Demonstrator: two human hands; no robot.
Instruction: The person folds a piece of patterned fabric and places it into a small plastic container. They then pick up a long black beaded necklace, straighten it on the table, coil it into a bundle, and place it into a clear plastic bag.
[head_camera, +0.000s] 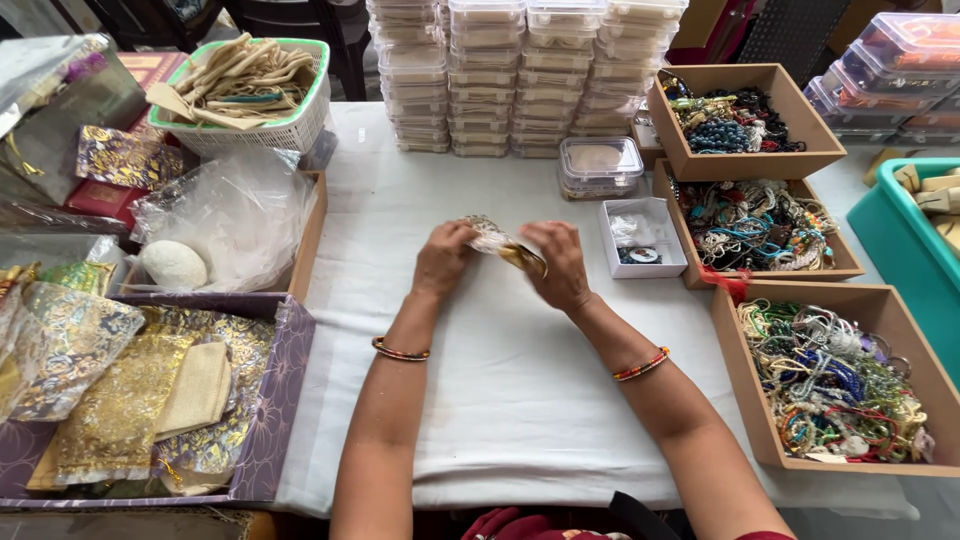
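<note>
My left hand (442, 259) and my right hand (558, 265) meet over the white tablecloth (500, 400), both pinching a small sheer gold-patterned pouch (503, 243) between them. The pouch is lifted slightly off the cloth and stretched between my fingers. A beaded bangle sits on each wrist. Just right of my right hand stands a small white box (642, 236) with little items in it.
Stacked clear lidded containers (520, 75) line the back. Three cardboard trays of beaded jewellery (830, 385) stand at right, a teal bin (915, 250) beyond. At left lie a purple tray of gold organza pouches (150, 400), plastic bags, and a green basket (245, 95).
</note>
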